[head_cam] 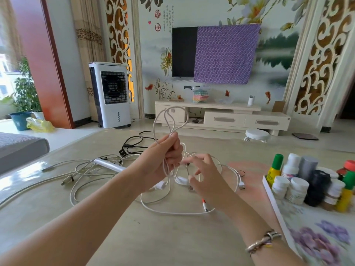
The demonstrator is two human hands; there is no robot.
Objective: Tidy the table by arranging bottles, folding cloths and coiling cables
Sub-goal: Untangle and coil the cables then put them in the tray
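Observation:
My left hand is raised over the middle of the table, shut on a white cable whose loops stand up above the fist. The rest of that cable trails down and lies in a wide curve on the table, ending in a red-tipped plug. My right hand hovers just right of the left one with fingers spread, touching the hanging strands; whether it pinches one I cannot tell. Several bottles with white, green and red caps stand grouped on a floral tray at the right.
A tangle of grey and black cables with a white tube lies on the left of the table. A USB plug rests near the tray. Beyond the table stand a TV cabinet, a white stool and an air cooler.

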